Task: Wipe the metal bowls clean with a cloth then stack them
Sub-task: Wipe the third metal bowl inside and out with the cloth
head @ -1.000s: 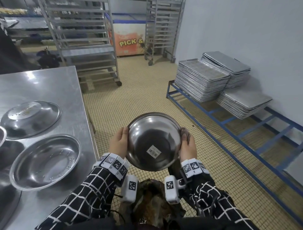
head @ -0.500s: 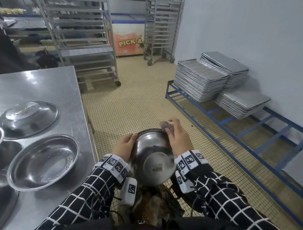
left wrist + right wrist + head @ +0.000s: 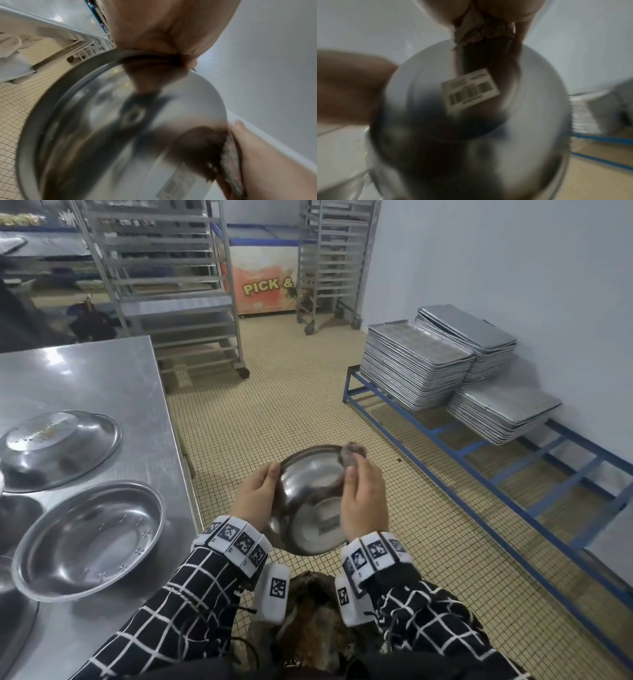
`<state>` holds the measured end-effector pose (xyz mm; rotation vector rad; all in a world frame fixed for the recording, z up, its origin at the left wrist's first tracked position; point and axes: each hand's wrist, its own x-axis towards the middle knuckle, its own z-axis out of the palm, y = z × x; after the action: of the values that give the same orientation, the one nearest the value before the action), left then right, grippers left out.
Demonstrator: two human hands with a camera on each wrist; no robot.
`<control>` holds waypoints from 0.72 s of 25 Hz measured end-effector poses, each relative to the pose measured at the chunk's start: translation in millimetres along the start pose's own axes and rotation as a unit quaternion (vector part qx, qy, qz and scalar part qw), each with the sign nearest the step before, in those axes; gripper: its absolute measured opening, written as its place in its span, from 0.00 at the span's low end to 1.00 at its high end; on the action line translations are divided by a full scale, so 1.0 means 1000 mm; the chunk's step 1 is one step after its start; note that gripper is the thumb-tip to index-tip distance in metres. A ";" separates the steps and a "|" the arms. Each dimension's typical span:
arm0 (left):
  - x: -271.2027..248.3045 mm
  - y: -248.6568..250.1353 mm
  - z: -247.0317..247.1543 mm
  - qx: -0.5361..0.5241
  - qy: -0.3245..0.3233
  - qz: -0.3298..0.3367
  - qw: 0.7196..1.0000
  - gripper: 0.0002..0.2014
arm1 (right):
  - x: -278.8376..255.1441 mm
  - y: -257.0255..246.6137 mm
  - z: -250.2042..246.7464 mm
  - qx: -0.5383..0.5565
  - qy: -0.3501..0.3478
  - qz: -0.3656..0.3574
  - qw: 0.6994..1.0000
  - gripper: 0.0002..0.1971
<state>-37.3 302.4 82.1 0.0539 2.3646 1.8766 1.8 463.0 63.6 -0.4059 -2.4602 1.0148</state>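
I hold a metal bowl point(image 3: 310, 494) over the tiled floor with its underside towards me; a barcode label point(image 3: 471, 90) sits on its base. My left hand point(image 3: 257, 494) grips the bowl's left rim point(image 3: 109, 54). My right hand point(image 3: 364, 498) holds a crumpled grey-brown cloth point(image 3: 352, 455) against the bowl's outer wall near the far rim. The cloth point(image 3: 481, 31) shows bunched in the fingers in the right wrist view. On the steel table point(image 3: 102, 378) lie an upright shallow bowl point(image 3: 89, 539) and an upturned one point(image 3: 58, 448).
Part of another bowl point(image 3: 13, 631) shows at the table's near left edge. Stacks of baking trays point(image 3: 414, 364) rest on a blue frame point(image 3: 479, 446) along the right wall. Wheeled racks point(image 3: 164, 285) stand farther back across the floor.
The bowl tipped from facing me flat to base-towards-me and dropped lower. My right hand swept the cloth from the bowl's right edge up to its far rim.
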 end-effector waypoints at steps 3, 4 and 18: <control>0.001 -0.002 -0.010 -0.006 -0.005 0.003 1.000 0.18 | 0.007 0.021 -0.010 0.162 -0.073 0.230 0.957 0.27; -0.001 -0.001 -0.014 -0.005 -0.011 0.009 1.000 0.21 | 0.007 0.024 -0.014 0.263 -0.091 0.300 0.912 0.30; -0.024 -0.026 -0.085 -0.064 -0.001 -0.014 0.998 0.25 | -0.045 -0.041 -0.015 0.352 -0.142 0.349 0.857 0.14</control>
<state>-22.6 211.5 77.7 0.0122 2.2260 2.0080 44.0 424.4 89.9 -0.9689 -1.9435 2.3025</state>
